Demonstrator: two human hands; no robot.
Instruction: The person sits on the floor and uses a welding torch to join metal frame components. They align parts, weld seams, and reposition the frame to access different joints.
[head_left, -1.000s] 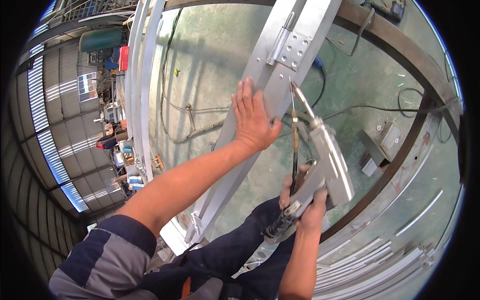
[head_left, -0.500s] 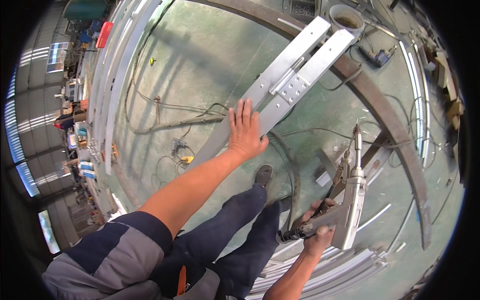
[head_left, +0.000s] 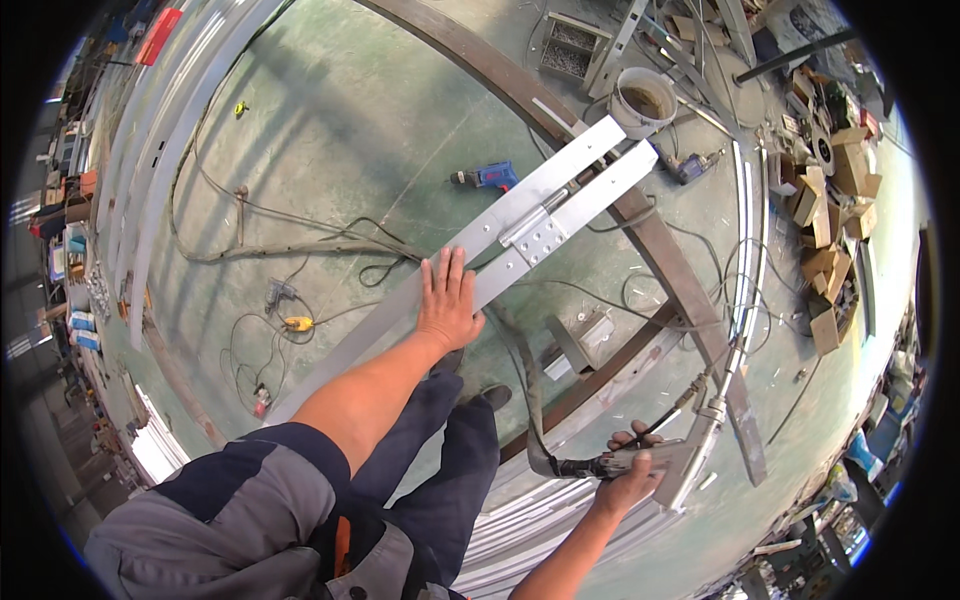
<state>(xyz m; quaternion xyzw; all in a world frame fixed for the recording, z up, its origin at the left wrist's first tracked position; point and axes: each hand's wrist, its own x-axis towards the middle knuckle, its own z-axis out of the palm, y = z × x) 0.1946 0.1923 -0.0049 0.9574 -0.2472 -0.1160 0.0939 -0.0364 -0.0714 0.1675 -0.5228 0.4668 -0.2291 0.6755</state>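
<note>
A long silver metal profile (head_left: 590, 190) stretches away from me. Two parallel arms form its far end, with a hinge (head_left: 535, 225) and a plate with several holes between and on them. My left hand (head_left: 447, 300) lies flat on the profile short of the hinge, fingers stretched out. In my right hand (head_left: 625, 485) is the grip of a silver welding gun (head_left: 683, 470), its long barrel pointing away to the far right. A thick dark hose (head_left: 535, 420) runs into the back of its grip. The gun and the profile are apart.
A brown steel beam (head_left: 665, 250) passes under the profile's far end. A bucket (head_left: 640, 105), a blue drill (head_left: 490, 177) and another power tool (head_left: 690, 167) are on the floor. Cables cross the floor. Cardboard boxes (head_left: 830, 260) lie at right, metal strips (head_left: 560, 520) near me.
My view has swung to the right, so the profile appears lower and further left. The blue drill has come into view. Both hands keep their places on the profile and the gun.
</note>
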